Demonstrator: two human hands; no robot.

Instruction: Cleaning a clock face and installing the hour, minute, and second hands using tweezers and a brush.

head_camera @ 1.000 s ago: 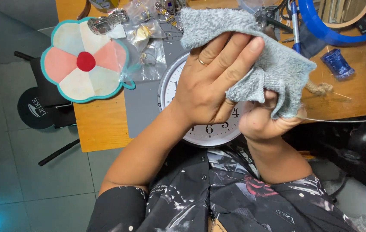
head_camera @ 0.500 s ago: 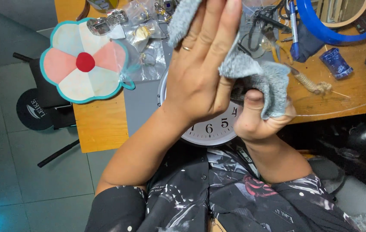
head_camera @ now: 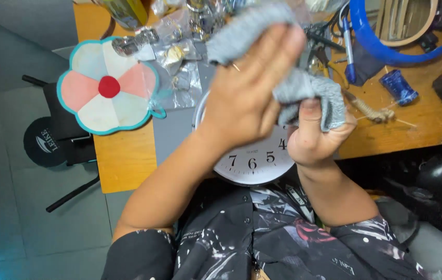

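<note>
A soft grey knitted cloth [head_camera: 304, 88] is pinched in the clenched right hand [head_camera: 311, 137] and pressed by the flat, unclasped left hand [head_camera: 247, 96] above the round white wall clock [head_camera: 254, 161], which could be nudged off the wooden table's [head_camera: 127, 161] edge.

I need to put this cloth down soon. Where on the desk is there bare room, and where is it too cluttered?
Bare wood shows on the desk below the flower-shaped mat, left of the wall clock, and along the front edge right of the right hand, below the twine. The back is crowded with plastic bags, pen and blue hoop.
</note>
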